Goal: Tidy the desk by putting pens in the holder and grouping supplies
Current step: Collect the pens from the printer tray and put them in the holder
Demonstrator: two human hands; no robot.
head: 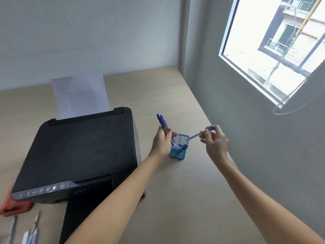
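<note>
A small blue mesh pen holder (178, 153) stands on the wooden desk, right of the printer. My left hand (161, 143) grips a bundle of blue pens (163, 123), tips down at the holder's left rim. My right hand (216, 143) pinches a single blue pen (195, 136) by its cap end, its tip slanting down over the holder's opening. A dark round-topped item (184, 146) sits inside the holder at its front right corner.
A black printer (79, 152) with white paper (80, 95) in its rear feed fills the left of the desk (175, 199). A red stapler-like item (10, 205) and several loose pens (29, 233) lie at the bottom left. A grey wall with a window borders the desk's right edge.
</note>
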